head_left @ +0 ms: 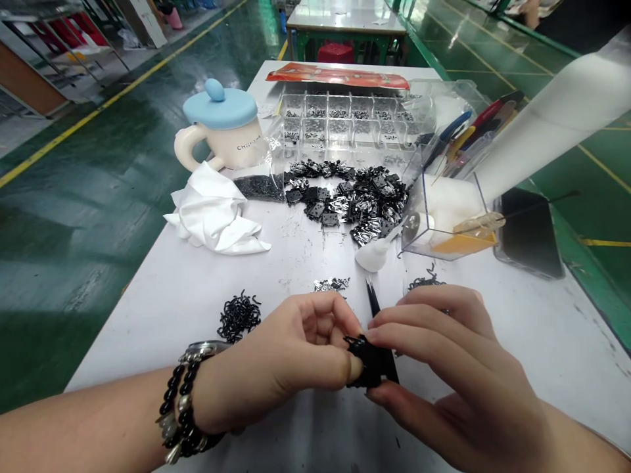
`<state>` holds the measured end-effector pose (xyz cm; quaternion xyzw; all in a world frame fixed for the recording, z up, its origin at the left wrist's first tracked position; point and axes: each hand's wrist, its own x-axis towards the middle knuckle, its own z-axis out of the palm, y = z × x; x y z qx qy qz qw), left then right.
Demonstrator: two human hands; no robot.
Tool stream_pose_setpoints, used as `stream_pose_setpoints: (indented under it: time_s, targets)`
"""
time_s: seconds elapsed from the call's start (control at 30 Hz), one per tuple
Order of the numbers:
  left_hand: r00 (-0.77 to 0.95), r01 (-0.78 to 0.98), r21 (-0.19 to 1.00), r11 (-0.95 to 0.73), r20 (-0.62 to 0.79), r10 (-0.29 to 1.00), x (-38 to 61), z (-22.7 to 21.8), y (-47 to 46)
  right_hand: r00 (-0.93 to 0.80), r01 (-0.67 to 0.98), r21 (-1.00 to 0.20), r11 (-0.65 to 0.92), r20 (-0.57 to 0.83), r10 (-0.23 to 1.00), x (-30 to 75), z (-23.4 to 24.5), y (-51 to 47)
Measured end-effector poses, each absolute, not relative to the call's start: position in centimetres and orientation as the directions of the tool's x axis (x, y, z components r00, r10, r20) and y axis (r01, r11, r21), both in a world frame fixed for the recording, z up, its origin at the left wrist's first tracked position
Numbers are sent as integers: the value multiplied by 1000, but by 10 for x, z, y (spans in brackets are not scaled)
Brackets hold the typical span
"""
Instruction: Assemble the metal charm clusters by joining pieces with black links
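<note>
My left hand (305, 348) pinches a small black plastic part (367, 362) between thumb and forefinger, low in the middle of the view. From the other side, my right hand (444, 368) grips its edge, fingertips at the top and thumb at the bottom. Dark pointed tweezers (373, 299) show just behind the part, tips away from me; whether they lie on the table or touch a finger I cannot tell. Left of my left hand is a heap of small curved black pieces (240, 316). Small shiny metal pieces (331, 284) lie just beyond my hands.
On the white table (305, 256) are black parts (365, 197), a compartment box (340, 121), a lidded mug (231, 131), crumpled white cloth (211, 213), a bag of black pieces (261, 186), a clear pen holder (444, 223), a white roll (557, 118) and a dark phone-like slab (527, 233).
</note>
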<state>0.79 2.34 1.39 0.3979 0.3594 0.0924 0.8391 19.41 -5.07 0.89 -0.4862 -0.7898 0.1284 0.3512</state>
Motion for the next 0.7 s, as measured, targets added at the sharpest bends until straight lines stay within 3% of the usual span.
stream_pose_setpoints:
  time_s: [0.7]
  targets:
    - [730,107,733,672,-517,448,9,15,23,-272,686,-535,494,441,855,193,8,-49]
